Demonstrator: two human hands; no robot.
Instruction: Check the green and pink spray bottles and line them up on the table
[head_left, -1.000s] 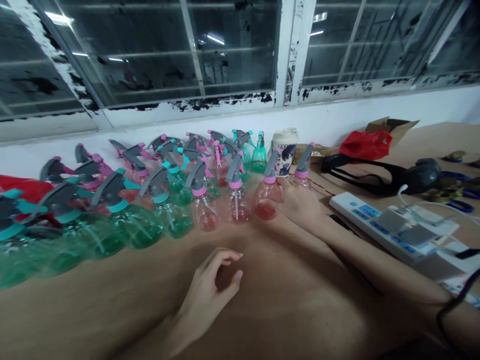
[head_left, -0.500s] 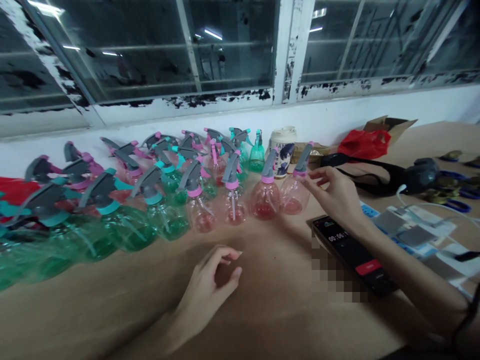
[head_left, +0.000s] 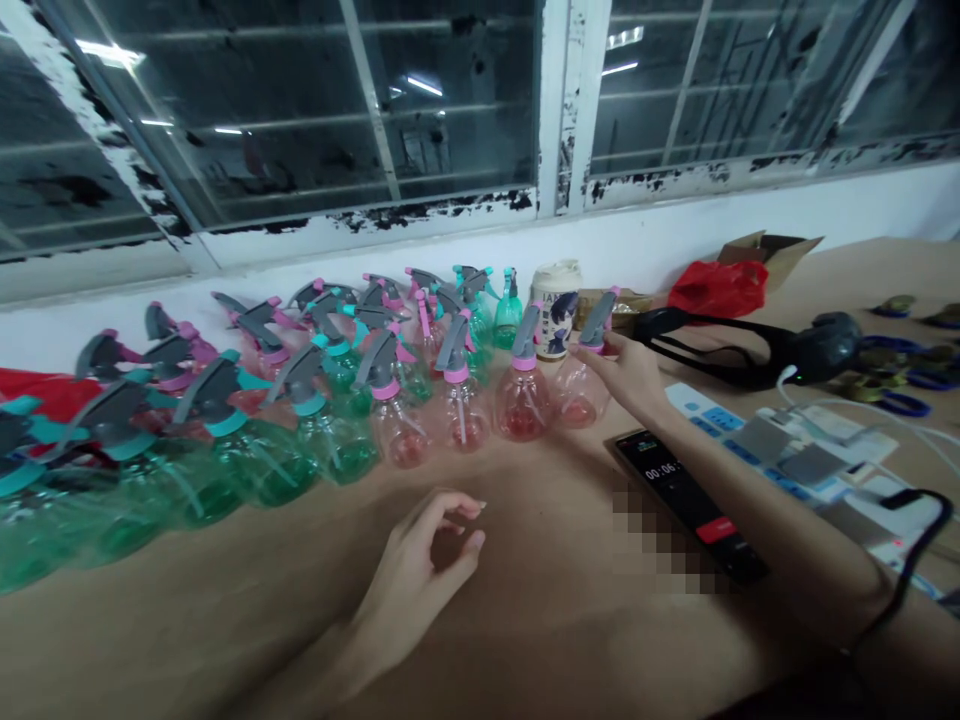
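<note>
Right hand [head_left: 631, 374] shifted onto the round pink plastic spray bottle [head_left: 577, 402], grip unclear; left hand [head_left: 418, 565] half-curled, empty. Adjusting seemingly needed steadiness next.

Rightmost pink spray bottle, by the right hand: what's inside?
A shallow pool of reddish liquid shows low in the rightmost bottle. The right hand covers part of its top, so that bit is hidden.

The see-through pink spray bottle [head_left: 577, 398] stands rightmost, head up.
</note>
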